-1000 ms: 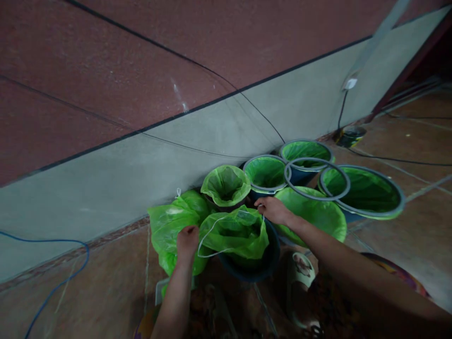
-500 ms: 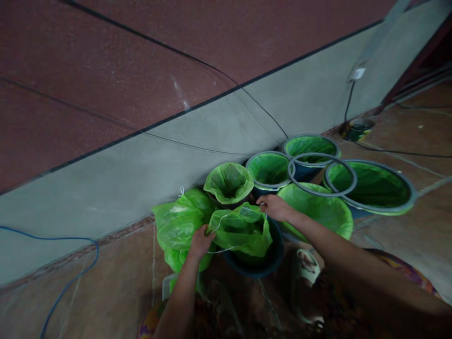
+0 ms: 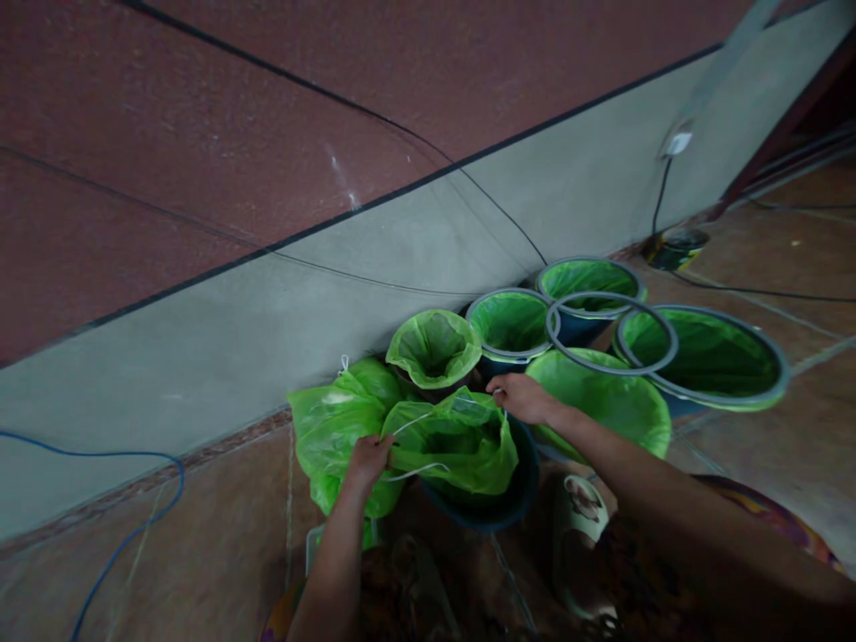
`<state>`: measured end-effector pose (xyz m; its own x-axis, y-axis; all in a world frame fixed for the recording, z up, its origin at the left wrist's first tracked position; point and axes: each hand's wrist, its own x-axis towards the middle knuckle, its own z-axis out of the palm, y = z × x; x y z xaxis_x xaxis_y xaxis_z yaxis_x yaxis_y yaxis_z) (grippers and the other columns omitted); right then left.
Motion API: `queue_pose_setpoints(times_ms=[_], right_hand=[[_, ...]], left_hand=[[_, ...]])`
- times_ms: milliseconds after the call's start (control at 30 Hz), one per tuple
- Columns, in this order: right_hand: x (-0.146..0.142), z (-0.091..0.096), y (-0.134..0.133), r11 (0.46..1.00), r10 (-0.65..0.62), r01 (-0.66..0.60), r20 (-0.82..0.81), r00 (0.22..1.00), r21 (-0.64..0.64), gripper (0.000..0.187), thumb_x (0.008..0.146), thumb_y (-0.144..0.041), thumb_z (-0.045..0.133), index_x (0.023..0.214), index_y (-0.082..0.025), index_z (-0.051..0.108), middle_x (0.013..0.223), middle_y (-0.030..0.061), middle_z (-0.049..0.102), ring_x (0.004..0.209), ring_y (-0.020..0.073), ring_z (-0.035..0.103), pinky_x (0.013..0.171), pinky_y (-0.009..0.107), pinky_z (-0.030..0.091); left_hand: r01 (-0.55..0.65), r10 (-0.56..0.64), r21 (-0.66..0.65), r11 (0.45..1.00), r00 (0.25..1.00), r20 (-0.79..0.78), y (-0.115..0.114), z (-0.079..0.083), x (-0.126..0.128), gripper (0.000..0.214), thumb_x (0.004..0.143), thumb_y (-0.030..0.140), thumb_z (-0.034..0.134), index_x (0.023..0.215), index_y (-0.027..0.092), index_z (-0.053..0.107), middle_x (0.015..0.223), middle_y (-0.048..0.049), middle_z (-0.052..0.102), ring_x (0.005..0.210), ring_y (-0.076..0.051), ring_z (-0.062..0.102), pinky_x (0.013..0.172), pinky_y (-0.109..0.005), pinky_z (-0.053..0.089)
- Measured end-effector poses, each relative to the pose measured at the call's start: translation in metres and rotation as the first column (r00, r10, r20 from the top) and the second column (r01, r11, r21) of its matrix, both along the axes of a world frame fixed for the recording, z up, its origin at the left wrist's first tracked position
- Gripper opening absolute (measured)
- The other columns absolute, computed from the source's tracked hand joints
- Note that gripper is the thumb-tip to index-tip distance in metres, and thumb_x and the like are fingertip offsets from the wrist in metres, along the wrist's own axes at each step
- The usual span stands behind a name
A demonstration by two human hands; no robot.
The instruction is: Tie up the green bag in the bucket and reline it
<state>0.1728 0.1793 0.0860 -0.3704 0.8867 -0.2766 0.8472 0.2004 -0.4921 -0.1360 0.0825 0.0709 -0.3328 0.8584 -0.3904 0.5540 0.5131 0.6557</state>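
Note:
A translucent green drawstring garbage bag [image 3: 461, 468] hangs with its mouth spread wide inside a dark blue bin [image 3: 525, 486]. My left hand [image 3: 370, 462] is closed on the left side of the bag's rim, where the white drawstring shows. Opposite it, my right hand [image 3: 518, 396] pinches the right side of the rim. To the left, a bundle of green bags [image 3: 338, 419] with a white tie lies against the wall. Just behind stands a smaller bin lined with a green bag [image 3: 432, 352], its edge folded outward.
Green-lined bins with grey rims [image 3: 512, 321] stand along the wall to the right. A loose grey ring [image 3: 612, 366] rests across a wide green-lined bin [image 3: 602, 410]. A small can [image 3: 677, 250], a blue cable [image 3: 153, 508] and black wires are nearby. My slippered foot [image 3: 580, 526] is close to the blue bin.
My left hand has moved a little to the left, drawing the bag's rim with it and stretching the mouth wider. My right hand stays nearly in place.

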Motion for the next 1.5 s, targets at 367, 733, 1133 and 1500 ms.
queue_pose_setpoints(times_ms=[367, 733, 1133, 1500], right_hand=[[0.0, 0.002, -0.001, 0.999, 0.034, -0.034, 0.022, 0.999, 0.009, 0.037, 0.086, -0.015, 0.047, 0.113, -0.017, 0.072, 0.115, 0.0087, 0.072, 0.105, 0.0207, 0.067, 0.091, 0.025, 0.045], [0.0, 0.004, -0.002, 1.0, 0.023, -0.023, 0.018, 1.0, 0.017, 0.035, 0.085, -0.014, 0.049, 0.111, -0.018, 0.073, 0.111, 0.009, 0.073, 0.101, 0.0211, 0.067, 0.087, 0.025, 0.046], [0.001, 0.004, -0.002, 0.999, 0.043, -0.043, 0.013, 0.999, 0.028, 0.036, 0.083, -0.015, 0.049, 0.109, -0.019, 0.074, 0.108, 0.0073, 0.074, 0.098, 0.0201, 0.067, 0.084, 0.023, 0.045], [-0.001, 0.009, -0.002, 0.999, 0.048, -0.048, 0.053, 0.997, -0.005, 0.036, 0.086, -0.015, 0.046, 0.112, -0.017, 0.071, 0.111, 0.0087, 0.073, 0.101, 0.0209, 0.066, 0.084, 0.025, 0.044]], left_hand=[[0.026, -0.018, 0.033, 0.999, 0.974, -0.226, 0.004, 0.013, -0.003, 0.033, 0.075, 0.029, 0.061, 0.045, 0.021, 0.05, 0.05, -0.001, 0.05, 0.066, -0.018, 0.055, 0.061, -0.026, 0.034], [-0.253, 0.202, 0.104, 0.962, 0.913, 0.355, 0.005, 0.005, 0.008, 0.01, 0.064, 0.025, 0.065, 0.066, 0.017, 0.071, 0.07, -0.0018, 0.071, 0.065, -0.014, 0.062, 0.064, -0.023, 0.046], [-0.351, 0.316, -0.002, 0.936, 0.84, 0.441, 0.004, 0.003, 0.015, 0.029, 0.057, 0.013, 0.061, 0.083, 0.015, 0.073, 0.089, -0.0049, 0.076, 0.051, -0.007, 0.053, 0.047, -0.02, 0.036], [-0.388, 0.347, -0.065, 0.919, 0.721, 0.6, 0.005, 0.009, 0.02, 0.031, 0.057, 0.032, 0.081, 0.08, 0.014, 0.073, 0.084, -0.0047, 0.074, 0.048, -0.004, 0.047, 0.042, -0.018, 0.025]])
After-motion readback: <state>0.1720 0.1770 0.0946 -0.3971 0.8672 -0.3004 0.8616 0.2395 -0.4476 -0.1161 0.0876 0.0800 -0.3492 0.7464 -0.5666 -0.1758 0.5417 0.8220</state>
